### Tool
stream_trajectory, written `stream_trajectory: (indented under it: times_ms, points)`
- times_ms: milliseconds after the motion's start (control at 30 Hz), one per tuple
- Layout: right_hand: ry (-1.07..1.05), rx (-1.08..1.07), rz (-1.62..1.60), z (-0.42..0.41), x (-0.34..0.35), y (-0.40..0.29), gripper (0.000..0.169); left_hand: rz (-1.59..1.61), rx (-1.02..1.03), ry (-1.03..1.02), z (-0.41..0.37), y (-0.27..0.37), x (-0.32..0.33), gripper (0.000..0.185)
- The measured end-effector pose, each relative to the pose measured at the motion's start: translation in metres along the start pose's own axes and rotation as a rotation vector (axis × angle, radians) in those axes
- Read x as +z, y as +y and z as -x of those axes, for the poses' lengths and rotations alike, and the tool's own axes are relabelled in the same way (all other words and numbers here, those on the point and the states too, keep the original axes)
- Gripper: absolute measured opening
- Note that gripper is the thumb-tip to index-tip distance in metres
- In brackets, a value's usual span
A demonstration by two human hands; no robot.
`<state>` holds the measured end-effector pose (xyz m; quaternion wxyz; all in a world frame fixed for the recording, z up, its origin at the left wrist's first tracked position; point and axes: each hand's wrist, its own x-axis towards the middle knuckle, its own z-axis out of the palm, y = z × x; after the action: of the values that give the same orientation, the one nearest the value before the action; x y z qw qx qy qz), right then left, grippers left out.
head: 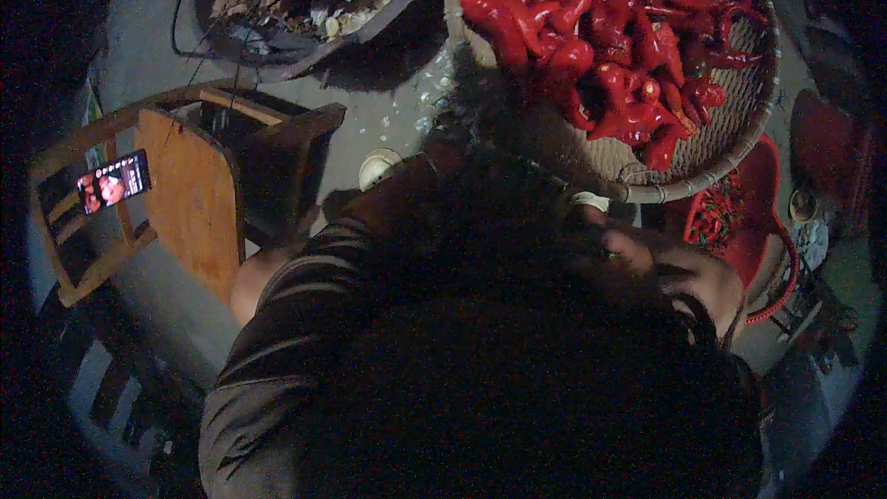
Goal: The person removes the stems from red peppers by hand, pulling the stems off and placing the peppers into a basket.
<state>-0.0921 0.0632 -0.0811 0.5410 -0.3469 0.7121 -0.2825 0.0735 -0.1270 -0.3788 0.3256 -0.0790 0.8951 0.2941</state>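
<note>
My left arm in a dark sleeve [332, 242] reaches forward into deep shadow. What seems to be my left hand [445, 151] is a dim brown shape below the near left edge of a round woven bamboo tray [624, 173]; its fingers are hidden. A blurred patch of skin, apparently my right hand [627, 253], is near my right knee [714, 291]; darkness hides whether it holds anything. Glossy red peppers [617, 48] are heaped on the tray. Right of it, a red plastic basket [759, 249] contains small red chillies with green bits [717, 215].
A dark pan [291, 69] with pale peelings and scraps [360, 7] stands ahead on the left. At my left is a wooden chair [187, 201] with a lit phone [113, 184] on it. Pale flecks [423, 107] litter the floor near my light-coloured shoe [378, 168].
</note>
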Motion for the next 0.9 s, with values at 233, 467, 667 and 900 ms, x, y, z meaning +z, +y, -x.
stream_trajectory:
  times_ms: [233,467,667,900]
  points:
    - [0.057,0.048,-0.006,0.001,-0.011,-0.008,0.021,-0.102,0.088,-0.019,-0.020,-0.013,0.005,0.022]
    - [0.119,-0.001,-0.030,0.009,-0.007,0.000,0.021,-0.282,0.177,-0.062,-0.021,-0.024,0.009,0.022]
    - [0.239,-0.002,-0.054,0.034,-0.001,-0.003,0.020,-0.016,0.213,-0.135,-0.001,0.027,-0.066,0.021]
    - [0.240,-0.020,-0.028,0.049,0.011,-0.012,0.020,0.704,0.328,-0.138,0.068,0.097,-0.139,0.022]
